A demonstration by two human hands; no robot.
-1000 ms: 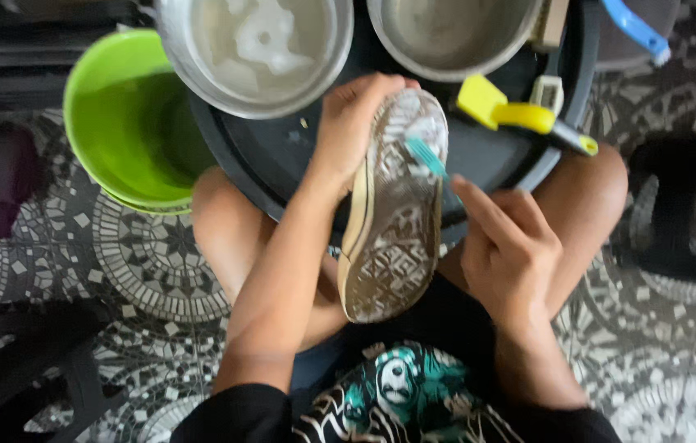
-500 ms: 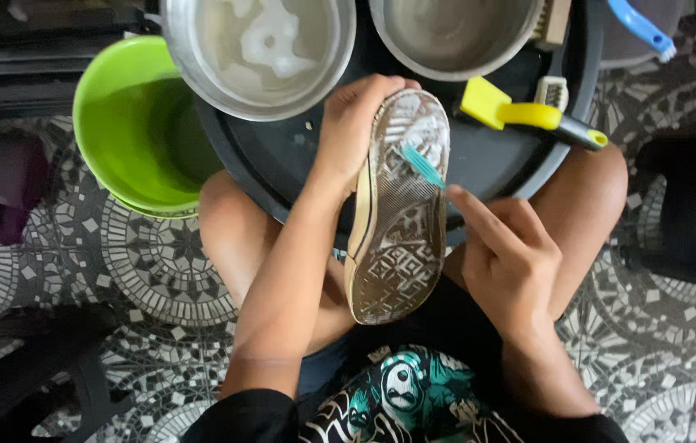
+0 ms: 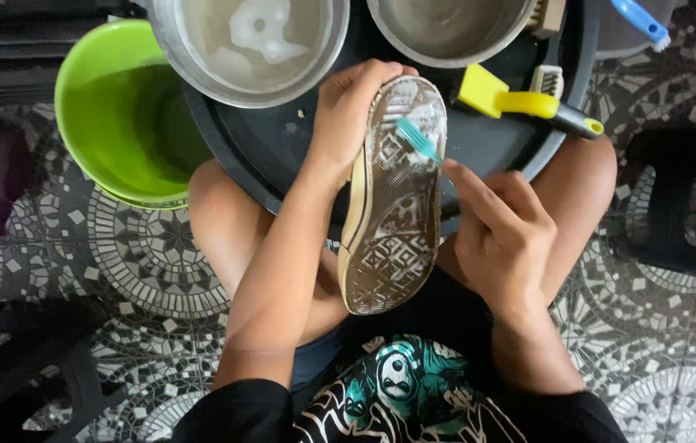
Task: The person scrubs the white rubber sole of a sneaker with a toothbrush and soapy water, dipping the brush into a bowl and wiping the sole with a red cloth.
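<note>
A wide black tub sits across the person's knees and carries most of the things. At its far left edge stands a steel bowl of soapy water, and a second steel bowl stands at the far middle; a green bucket rests on the patterned floor just beside the tub's left edge. The shoe is held sole-up over the tub's near edge, its long axis running near to far, toe pointing away toward the bowls and heel toward the person's lap. The left hand is wrapped tightly around the toe end, fingers curled over the tip. The right hand is closed on a teal toothbrush, forefinger stretched along the handle, bristles touching the foamy forepart of the sole. A yellow-handled brush lies near the tub's far right edge
</note>
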